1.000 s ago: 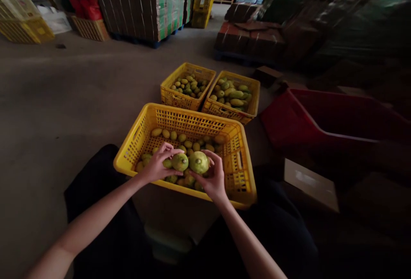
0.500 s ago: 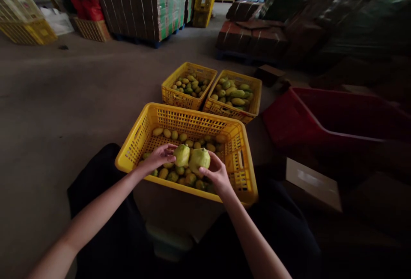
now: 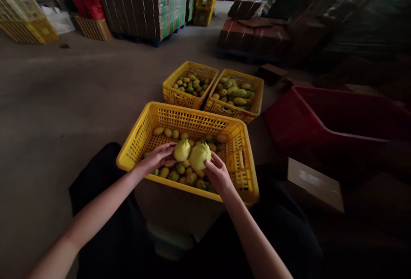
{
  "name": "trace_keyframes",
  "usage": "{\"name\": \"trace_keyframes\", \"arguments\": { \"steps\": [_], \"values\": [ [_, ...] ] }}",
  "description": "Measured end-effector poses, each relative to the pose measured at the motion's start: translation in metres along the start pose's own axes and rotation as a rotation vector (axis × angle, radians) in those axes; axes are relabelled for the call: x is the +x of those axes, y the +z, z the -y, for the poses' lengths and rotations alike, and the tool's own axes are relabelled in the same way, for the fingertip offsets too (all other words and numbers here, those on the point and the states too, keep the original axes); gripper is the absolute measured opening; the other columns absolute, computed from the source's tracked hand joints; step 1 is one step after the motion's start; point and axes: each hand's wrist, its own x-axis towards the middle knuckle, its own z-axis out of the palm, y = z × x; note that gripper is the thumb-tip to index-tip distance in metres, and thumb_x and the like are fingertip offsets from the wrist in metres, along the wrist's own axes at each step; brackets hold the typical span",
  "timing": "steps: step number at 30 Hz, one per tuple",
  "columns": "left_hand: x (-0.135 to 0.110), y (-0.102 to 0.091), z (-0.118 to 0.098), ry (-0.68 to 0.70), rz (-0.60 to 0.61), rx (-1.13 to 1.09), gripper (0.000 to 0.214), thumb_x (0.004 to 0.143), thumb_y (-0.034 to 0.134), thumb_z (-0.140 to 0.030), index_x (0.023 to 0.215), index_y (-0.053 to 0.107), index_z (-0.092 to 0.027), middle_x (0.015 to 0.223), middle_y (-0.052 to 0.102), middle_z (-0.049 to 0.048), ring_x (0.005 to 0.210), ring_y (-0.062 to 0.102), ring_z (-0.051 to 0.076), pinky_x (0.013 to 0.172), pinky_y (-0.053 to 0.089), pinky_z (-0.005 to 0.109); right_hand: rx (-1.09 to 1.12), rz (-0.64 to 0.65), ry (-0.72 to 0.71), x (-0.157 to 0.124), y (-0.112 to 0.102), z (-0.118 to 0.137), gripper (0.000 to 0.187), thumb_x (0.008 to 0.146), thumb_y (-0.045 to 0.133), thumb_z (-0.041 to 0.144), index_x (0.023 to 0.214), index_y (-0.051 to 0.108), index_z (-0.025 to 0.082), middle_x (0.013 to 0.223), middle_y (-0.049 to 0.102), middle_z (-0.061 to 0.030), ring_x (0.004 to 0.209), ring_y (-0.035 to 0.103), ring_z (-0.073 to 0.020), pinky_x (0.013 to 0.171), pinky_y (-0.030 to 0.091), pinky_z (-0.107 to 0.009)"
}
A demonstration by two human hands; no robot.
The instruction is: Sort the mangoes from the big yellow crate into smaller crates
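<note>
My left hand [image 3: 161,156] holds a smaller pale yellow-green fruit [image 3: 182,150], which looks like a citron, by its left side. A larger, lumpy fruit [image 3: 199,156] of the same kind is gripped in my right hand [image 3: 219,172], with the thumb on its front. The two fruits are side by side, almost touching, stem ends up. Both hands are over a large yellow plastic crate [image 3: 195,110] with perforated walls. Many smaller yellow and green fruits [image 3: 174,176] lie on its bottom, partly hidden by my hands and the held fruits.
Behind the near crate stand two yellow crates, a left one [image 3: 181,99] and a right one [image 3: 224,110], both holding fruit. A red bin [image 3: 289,116] and a cardboard box [image 3: 314,182] are at the right. Wrapped pallet stacks [image 3: 173,5] stand farther back.
Both held fruits have turned in my fingers, showing yellower sides. They have risen slightly, and my right thumb has shifted right on the larger one. The view has moved a little.
</note>
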Motion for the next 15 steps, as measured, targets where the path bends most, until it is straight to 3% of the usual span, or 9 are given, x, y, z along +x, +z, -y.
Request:
{"name": "trace_keyframes", "arguments": {
  "steps": [4,9,15],
  "values": [
    [-0.0016,0.0035,0.0009,-0.029,0.01,0.084,0.062,0.066,0.082,-0.046,0.117,0.063,-0.015,0.116,0.068,0.0122,0.103,0.066,0.026,0.095,0.05,0.04,0.007,0.026,0.027,0.001,-0.0007,-0.0021,0.043,0.063,0.083,0.038,0.1,0.07,0.021,0.094,0.073,-0.0038,0.082,0.067,-0.0197,0.071,0.053,-0.03],
    [-0.001,0.0031,0.0065,-0.066,-0.092,0.138,0.077,0.049,0.09,-0.047,0.115,0.065,-0.015,0.112,0.068,0.0112,0.097,0.066,0.024,0.085,0.052,0.035,0.037,0.026,0.029,0.0019,-0.0001,-0.0036,0.039,0.061,0.085,0.039,0.092,0.068,0.023,0.083,0.072,-0.0002,0.071,0.066,-0.0163,0.063,0.054,-0.027],
    [0.0003,0.0034,0.006,0.014,-0.077,0.173,0.068,0.053,0.088,-0.046,0.109,0.067,-0.014,0.105,0.07,0.0095,0.099,0.065,0.023,0.086,0.047,0.029,-0.019,0.004,0.053,0.0035,-0.0025,-0.0085,0.047,0.058,0.087,0.04,0.098,0.071,0.021,0.09,0.074,-0.0038,0.076,0.069,-0.0202,0.063,0.056,-0.028]
  ]
}}
